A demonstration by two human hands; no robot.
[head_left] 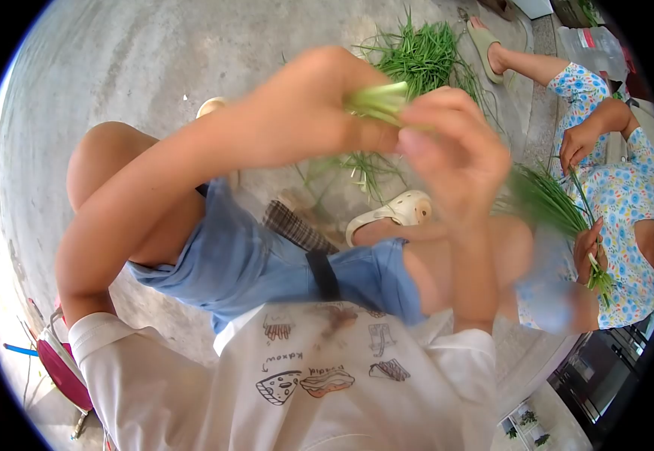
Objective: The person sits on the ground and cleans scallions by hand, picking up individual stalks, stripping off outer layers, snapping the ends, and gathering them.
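Note:
My left hand [316,109] is closed around a small bunch of garlic chives [378,99], with the pale cut ends sticking out toward the right. My right hand [458,146], blurred by motion, is at these stem ends with its thumb and fingers pinched together on them. Below the hands, loose garlic chives [364,171] lie scattered on the floor, partly hidden by my hands. A large pile of green garlic chives [425,56] lies on the floor beyond them.
Close on the right sits another person in a flowered outfit [613,203], holding a bunch of chives [556,199] in both hands. Their sandalled foot [488,49] is beside the pile. My cream clog [395,214] rests on the concrete floor [139,68]. A clear plastic container [594,49] stands at upper right.

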